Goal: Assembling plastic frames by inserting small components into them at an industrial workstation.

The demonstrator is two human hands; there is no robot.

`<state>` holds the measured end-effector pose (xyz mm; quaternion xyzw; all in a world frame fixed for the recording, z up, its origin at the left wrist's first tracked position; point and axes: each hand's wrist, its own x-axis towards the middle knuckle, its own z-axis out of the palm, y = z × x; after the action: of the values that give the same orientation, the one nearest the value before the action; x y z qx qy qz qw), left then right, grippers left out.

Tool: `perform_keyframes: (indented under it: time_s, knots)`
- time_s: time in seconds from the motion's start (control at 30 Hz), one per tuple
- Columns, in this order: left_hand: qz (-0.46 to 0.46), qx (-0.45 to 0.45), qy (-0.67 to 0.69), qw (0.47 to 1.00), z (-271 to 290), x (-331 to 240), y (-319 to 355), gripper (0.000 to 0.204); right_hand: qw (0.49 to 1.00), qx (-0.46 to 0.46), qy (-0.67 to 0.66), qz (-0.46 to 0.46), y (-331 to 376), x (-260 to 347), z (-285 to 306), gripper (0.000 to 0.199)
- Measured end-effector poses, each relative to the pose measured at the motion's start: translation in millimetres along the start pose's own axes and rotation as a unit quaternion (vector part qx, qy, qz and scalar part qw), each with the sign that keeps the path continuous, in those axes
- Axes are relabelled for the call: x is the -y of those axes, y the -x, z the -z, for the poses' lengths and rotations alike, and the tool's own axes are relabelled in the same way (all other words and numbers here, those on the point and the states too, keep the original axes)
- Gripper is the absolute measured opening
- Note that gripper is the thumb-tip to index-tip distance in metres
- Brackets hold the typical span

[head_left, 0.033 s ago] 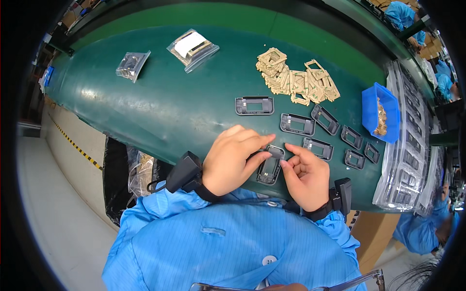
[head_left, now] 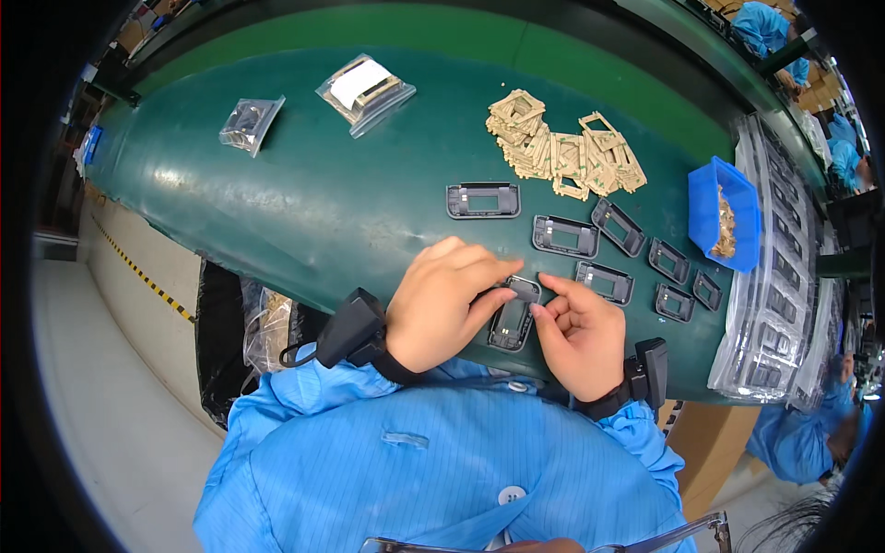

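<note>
Directly in front of me, a dark grey plastic housing [head_left: 509,327] with a rectangular window lies lengthwise at the table's near side. My left hand [head_left: 447,295] pinches its upper left part, the thumb tip over the rim and the index finger by its far end. At the upper right edge, my right hand [head_left: 585,336] has thumb and index finger against the housing, with the other fingers curled in. Fingertips hide part of the upper rim. Just right of my right hand's fingers sits another dark housing [head_left: 604,283].
More such housings [head_left: 565,238] lie beyond and to the right. Farther back is a pile of tan adhesive frames [head_left: 562,152]. A blue bin [head_left: 701,230] with tan scraps stands right, beside clear plastic trays [head_left: 770,313]. Two clear bags [head_left: 369,92] lie at back left on the green table [head_left: 304,212].
</note>
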<state>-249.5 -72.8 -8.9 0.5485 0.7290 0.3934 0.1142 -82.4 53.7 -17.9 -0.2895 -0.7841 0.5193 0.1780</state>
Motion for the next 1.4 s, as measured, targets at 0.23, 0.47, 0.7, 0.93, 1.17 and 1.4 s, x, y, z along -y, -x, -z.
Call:
perform_keyframes:
  time_s: [0.23, 0.47, 0.7, 0.93, 1.17, 1.4]
  knots:
    - [0.004, 0.018, -0.011, 1.0, -7.0, 3.3, -6.3, 0.016, 0.985, -0.019, 0.157, 0.065, -14.6, 12.5, -5.9, 0.01]
    - [-0.04, 0.004, -0.055, 0.998, -6.1, -14.5, 1.6, 0.028, 0.995, 0.002, 0.097, 0.04, -8.3, 11.6, 2.4, 0.021]
    - [-0.083, 0.022, -0.061, 0.994, 4.1, -41.7, -8.3, 0.037, 0.997, 0.043, -0.046, 0.044, -3.4, 29.4, 20.1, 0.035]
    - [-0.114, -0.002, 0.064, 0.991, 43.6, -85.2, -79.7, 0.014, 0.97, -0.015, -0.234, 0.069, -12.9, 78.6, 83.4, 0.02]
    - [-0.079, 0.009, 0.324, 0.943, -19.1, -74.5, -174.1, 0.016, 0.954, -0.129, -0.231, 0.137, -77.8, 41.1, 127.3, 0.007]
    - [-0.139, -0.165, 0.234, 0.948, -52.9, -95.4, -210.1, 0.01, 0.911, -0.283, -0.213, 0.212, -85.4, 5.7, 138.2, 0.012]
